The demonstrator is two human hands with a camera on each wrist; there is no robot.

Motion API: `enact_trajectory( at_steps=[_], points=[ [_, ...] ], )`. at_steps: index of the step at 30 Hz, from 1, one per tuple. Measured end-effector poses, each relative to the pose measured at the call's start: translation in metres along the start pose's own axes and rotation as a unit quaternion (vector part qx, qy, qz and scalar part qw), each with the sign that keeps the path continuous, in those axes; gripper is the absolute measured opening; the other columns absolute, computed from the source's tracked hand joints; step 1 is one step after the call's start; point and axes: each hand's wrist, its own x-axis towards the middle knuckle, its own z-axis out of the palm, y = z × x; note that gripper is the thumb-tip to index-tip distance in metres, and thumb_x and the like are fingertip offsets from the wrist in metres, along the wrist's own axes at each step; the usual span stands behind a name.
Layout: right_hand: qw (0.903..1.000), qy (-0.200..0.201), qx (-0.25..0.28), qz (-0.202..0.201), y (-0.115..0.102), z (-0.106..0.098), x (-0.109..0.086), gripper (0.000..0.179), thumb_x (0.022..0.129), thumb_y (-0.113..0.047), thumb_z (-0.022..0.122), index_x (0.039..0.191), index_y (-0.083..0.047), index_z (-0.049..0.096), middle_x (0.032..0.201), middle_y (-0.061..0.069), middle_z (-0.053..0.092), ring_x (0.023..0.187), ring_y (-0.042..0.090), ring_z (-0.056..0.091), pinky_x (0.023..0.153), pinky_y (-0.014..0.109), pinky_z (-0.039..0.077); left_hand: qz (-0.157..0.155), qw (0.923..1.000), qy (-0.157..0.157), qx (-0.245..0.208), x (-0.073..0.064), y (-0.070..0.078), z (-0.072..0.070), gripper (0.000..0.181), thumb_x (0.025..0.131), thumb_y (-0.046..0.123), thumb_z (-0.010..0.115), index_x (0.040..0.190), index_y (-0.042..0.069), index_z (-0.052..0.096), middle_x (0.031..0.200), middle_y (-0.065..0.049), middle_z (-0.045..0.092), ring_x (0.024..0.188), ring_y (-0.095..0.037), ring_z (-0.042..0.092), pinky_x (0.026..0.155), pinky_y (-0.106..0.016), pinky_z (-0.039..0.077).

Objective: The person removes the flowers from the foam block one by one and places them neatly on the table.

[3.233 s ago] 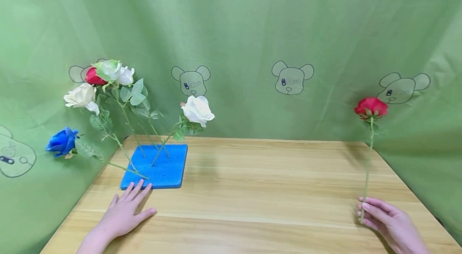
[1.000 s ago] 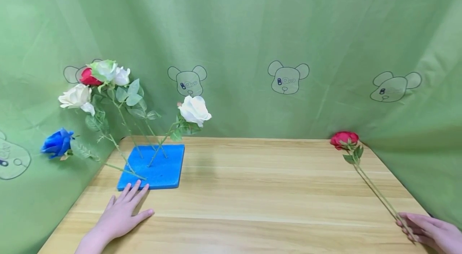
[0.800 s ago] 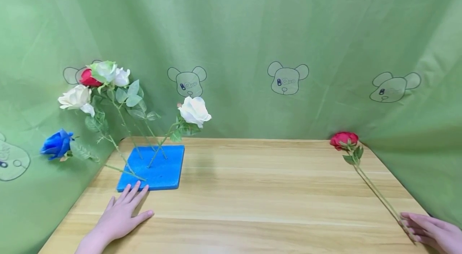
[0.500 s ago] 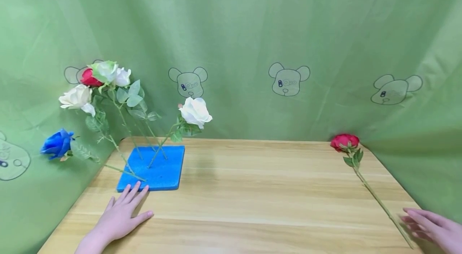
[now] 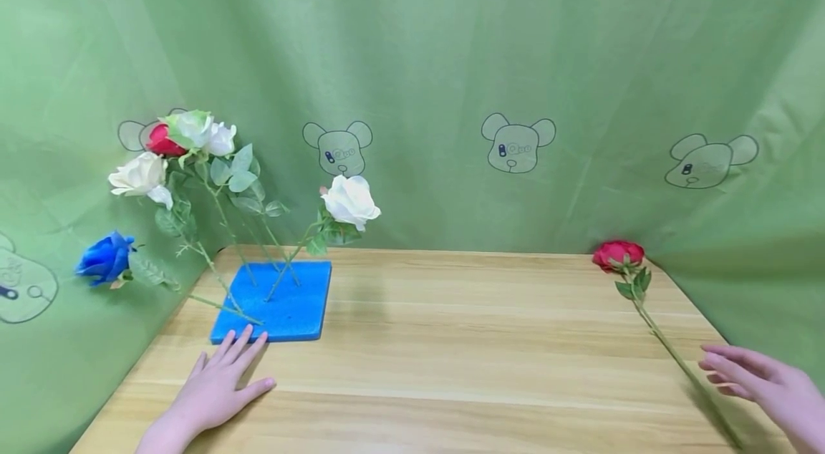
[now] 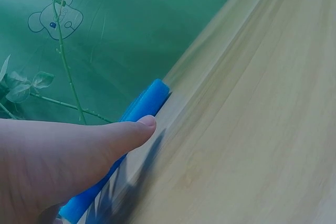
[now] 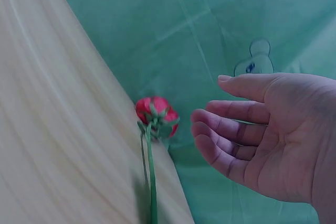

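Note:
A red rose (image 5: 618, 256) lies along the right side of the table, its long stem slanting toward the front right. My right hand (image 5: 763, 379) is beside that stem, fingers loosely bent and holding nothing; the right wrist view shows the bare palm (image 7: 283, 145) with the red rose (image 7: 157, 114) apart from it. My left hand (image 5: 215, 382) lies flat with fingers spread, fingertips at the front edge of a blue foam board (image 5: 296, 318). Several stems stand in the board, bearing a blue rose (image 5: 106, 258), a cream rose (image 5: 140, 175), a white rose (image 5: 351, 201) and a red rose (image 5: 164, 140).
A light wood table (image 5: 490, 339) carries everything. Green cloth (image 5: 425, 67) with bear-head drawings hangs behind it and at both sides. The blue rose leans out past the table's left edge.
My right hand has lowered the red rose from upright onto the table, let go of its stem, then moved slightly up and away. The left hand stays in place.

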Motion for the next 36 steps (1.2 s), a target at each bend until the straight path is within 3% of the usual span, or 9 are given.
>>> enact_trajectory(
  at_steps=[5, 8, 13, 19, 23, 26, 32, 36],
  points=[
    [0.9990, -0.007, -0.044, -0.002, -0.020, 0.008, 0.009, 0.025, 0.102, -0.020, 0.052, 0.121, -0.031, 0.062, 0.098, -0.030, 0.068, 0.085, -0.007, 0.065, 0.067, 0.013, 0.053, -0.001, 1.0000, 0.004, 0.001, 0.000, 0.000, 0.000, 0.079, 0.087, 0.070, 0.051, 0.150, 0.023, 0.040, 0.159, -0.015, 0.030, 0.144, -0.049, 0.025, 0.102, -0.082, 0.020],
    [0.9977, -0.013, -0.067, -0.008, -0.033, 0.014, 0.015, 0.029, 0.102, -0.023, 0.052, 0.129, -0.018, 0.061, 0.098, -0.029, 0.068, 0.086, -0.008, 0.065, 0.067, 0.012, 0.052, 0.001, 1.0000, 0.005, 0.000, 0.000, 0.001, 0.000, 0.079, 0.087, 0.070, 0.051, 0.150, 0.023, 0.040, 0.159, -0.015, 0.031, 0.144, -0.049, 0.025, 0.102, -0.082, 0.019],
    [0.9974, -0.018, -0.065, -0.025, -0.053, 0.030, 0.025, 0.025, 0.101, -0.020, 0.054, 0.125, -0.022, 0.063, 0.095, -0.029, 0.068, 0.083, -0.007, 0.065, 0.067, 0.010, 0.051, 0.000, 1.0000, 0.007, -0.003, 0.001, 0.000, 0.000, 0.079, 0.087, 0.070, 0.051, 0.150, 0.024, 0.040, 0.159, -0.015, 0.030, 0.144, -0.048, 0.025, 0.103, -0.081, 0.018],
    [0.9955, -0.047, -0.047, -0.068, -0.066, 0.053, 0.038, 0.029, 0.102, -0.015, 0.051, 0.127, -0.005, 0.061, 0.098, -0.028, 0.068, 0.084, -0.003, 0.068, 0.070, 0.014, 0.054, 0.002, 0.9999, 0.013, 0.003, 0.002, 0.000, -0.002, 0.077, 0.088, 0.069, 0.051, 0.149, 0.023, 0.042, 0.158, -0.015, 0.032, 0.144, -0.048, 0.026, 0.103, -0.081, 0.020],
    [0.9946, -0.069, -0.054, -0.056, -0.080, 0.071, 0.043, 0.034, 0.101, -0.020, 0.053, 0.129, 0.000, 0.058, 0.099, -0.029, 0.067, 0.085, -0.004, 0.067, 0.072, 0.015, 0.055, 0.004, 0.9998, 0.018, 0.007, 0.002, 0.000, -0.001, 0.075, 0.088, 0.068, 0.051, 0.148, 0.022, 0.043, 0.157, -0.015, 0.034, 0.143, -0.047, 0.028, 0.104, -0.081, 0.020],
    [0.9937, -0.081, -0.060, -0.049, -0.090, 0.083, 0.046, 0.040, 0.101, -0.023, 0.054, 0.131, 0.004, 0.055, 0.102, -0.020, 0.070, 0.086, -0.004, 0.067, 0.074, 0.017, 0.056, 0.005, 0.9998, 0.017, 0.008, 0.003, 0.001, -0.003, 0.074, 0.089, 0.068, 0.051, 0.147, 0.021, 0.045, 0.156, -0.015, 0.036, 0.142, -0.048, 0.030, 0.104, -0.080, 0.020],
    [0.9924, -0.099, -0.052, -0.053, -0.107, 0.106, 0.053, 0.042, 0.100, -0.029, 0.056, 0.131, -0.002, 0.057, 0.114, 0.015, 0.071, 0.088, -0.001, 0.067, 0.077, 0.019, 0.057, 0.001, 1.0000, -0.005, 0.003, 0.005, 0.002, -0.011, 0.076, 0.089, 0.068, 0.051, 0.145, 0.018, 0.047, 0.153, -0.018, 0.040, 0.140, -0.049, 0.033, 0.103, -0.079, 0.024],
    [0.9911, -0.109, -0.047, -0.061, -0.116, 0.121, 0.057, 0.042, 0.098, -0.031, 0.058, 0.130, -0.002, 0.058, 0.114, 0.019, 0.070, 0.088, 0.002, 0.068, 0.078, 0.019, 0.056, -0.004, 0.9991, -0.042, -0.010, 0.010, 0.002, -0.019, 0.077, 0.089, 0.068, 0.050, 0.146, 0.017, 0.046, 0.154, -0.019, 0.038, 0.141, -0.049, 0.031, 0.104, -0.079, 0.023]
  ],
)
